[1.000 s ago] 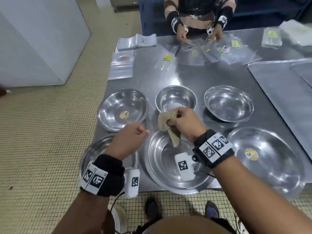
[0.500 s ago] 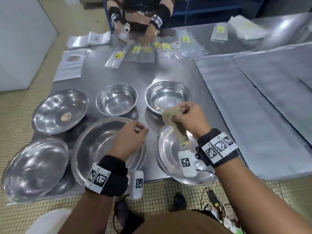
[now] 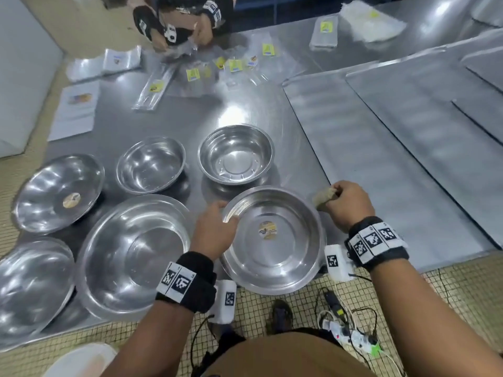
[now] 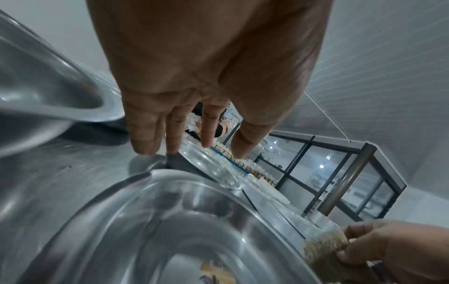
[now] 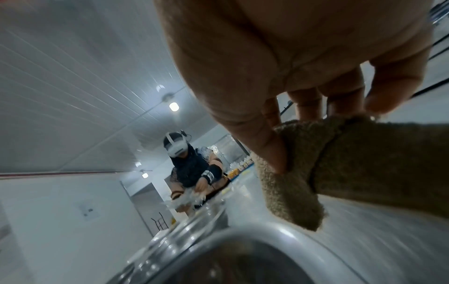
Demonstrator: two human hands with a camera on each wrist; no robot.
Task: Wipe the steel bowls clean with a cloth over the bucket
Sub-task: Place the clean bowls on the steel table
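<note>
Left hand (image 3: 215,232) fingers (image 4: 145,138) spread at labelled bowl (image 3: 275,240) rim, 9 o'clock, apparently readying lift. Right hand (image 3: 348,204) pinches cloth (image 3: 322,197) at 2 o'clock, ready for wiping. Bucket unseen.

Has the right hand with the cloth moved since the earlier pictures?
Yes. The right hand gripping the cloth was over the stickered bowl; now it is beyond the bowl's right rim, above the table.

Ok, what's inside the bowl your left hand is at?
Inside the bowl only a round yellow sticker shows on the bottom. The left hand covers part of the near-left rim. The cloth stays outside, pinched in the right hand.
</note>
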